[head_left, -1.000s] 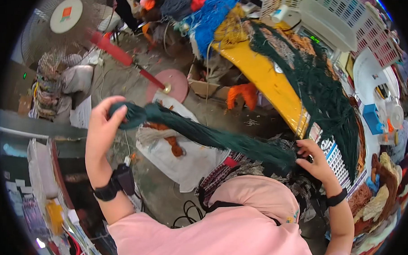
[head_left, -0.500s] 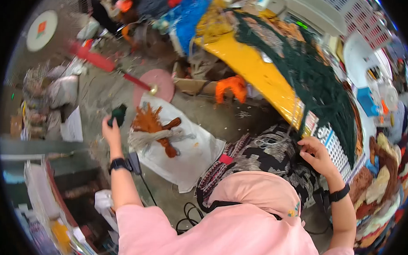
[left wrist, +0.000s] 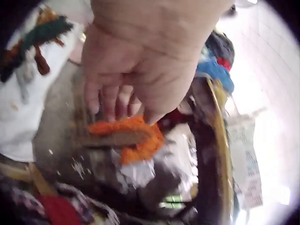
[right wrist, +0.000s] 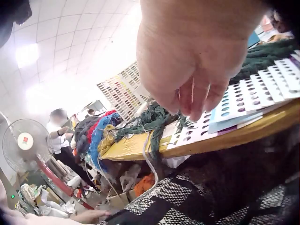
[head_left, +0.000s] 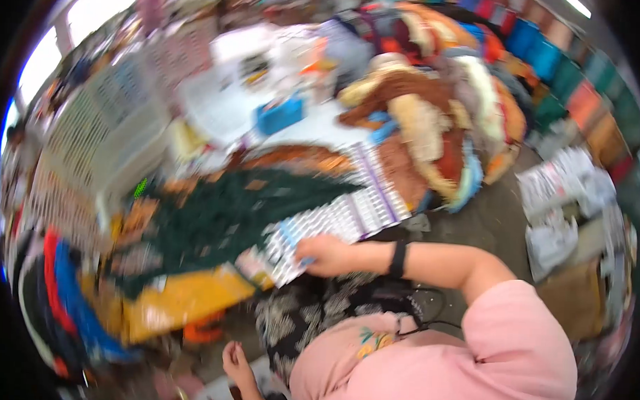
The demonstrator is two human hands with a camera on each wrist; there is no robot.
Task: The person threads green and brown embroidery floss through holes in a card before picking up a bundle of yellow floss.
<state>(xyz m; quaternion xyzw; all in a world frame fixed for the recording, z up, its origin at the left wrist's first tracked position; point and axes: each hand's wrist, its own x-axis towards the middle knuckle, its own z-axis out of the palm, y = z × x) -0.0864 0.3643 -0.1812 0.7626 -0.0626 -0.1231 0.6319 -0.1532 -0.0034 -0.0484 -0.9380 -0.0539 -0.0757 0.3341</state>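
Observation:
My right hand is at the near edge of the punched cards, which lie in overlapping rows on the yellow-covered table. Its fingers point down at the cards in the right wrist view, and nothing shows in their grip. Beside the cards spreads a mass of dark green yarn. Low by the lap, my left hand hangs with loosely bent fingers and nothing in them. In the left wrist view a dark green skein lies across brown and grey yarn on a white sheet.
Orange yarn hangs over a carton edge below the table. A blue box and white baskets stand on the table's far side. Yarn bundles pile up at its right end. A standing fan and another person are farther off.
The dark green skein stretched between both hands went to the left and now lies on the white sheet, out of the left hand. My view has turned right, and the right hand has moved onto the cards.

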